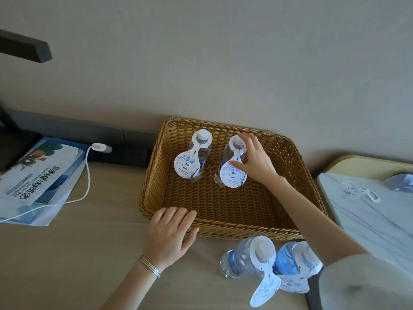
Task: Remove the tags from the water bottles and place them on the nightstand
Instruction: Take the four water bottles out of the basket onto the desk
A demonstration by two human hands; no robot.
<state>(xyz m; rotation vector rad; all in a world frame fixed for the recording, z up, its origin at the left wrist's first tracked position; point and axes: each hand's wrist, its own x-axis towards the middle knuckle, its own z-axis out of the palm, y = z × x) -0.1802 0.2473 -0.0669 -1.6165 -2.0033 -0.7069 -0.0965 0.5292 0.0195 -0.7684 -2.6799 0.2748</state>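
Head view showed four clear plastic water bottles, each wearing a white-and-blue paper tag: two stood in the woven wicker basket (297, 157), two stood on the beige worktop (67, 253) just outside its near rim. The right hand (254, 162) pinched the right basket bottle's tag (233, 175); the left hand (171, 233), fingers spread, rested on the basket's near rim

I see a wicker basket (223, 224) on the desk (67, 253), a brochure (42, 173) under a white cable (88, 175) far left.
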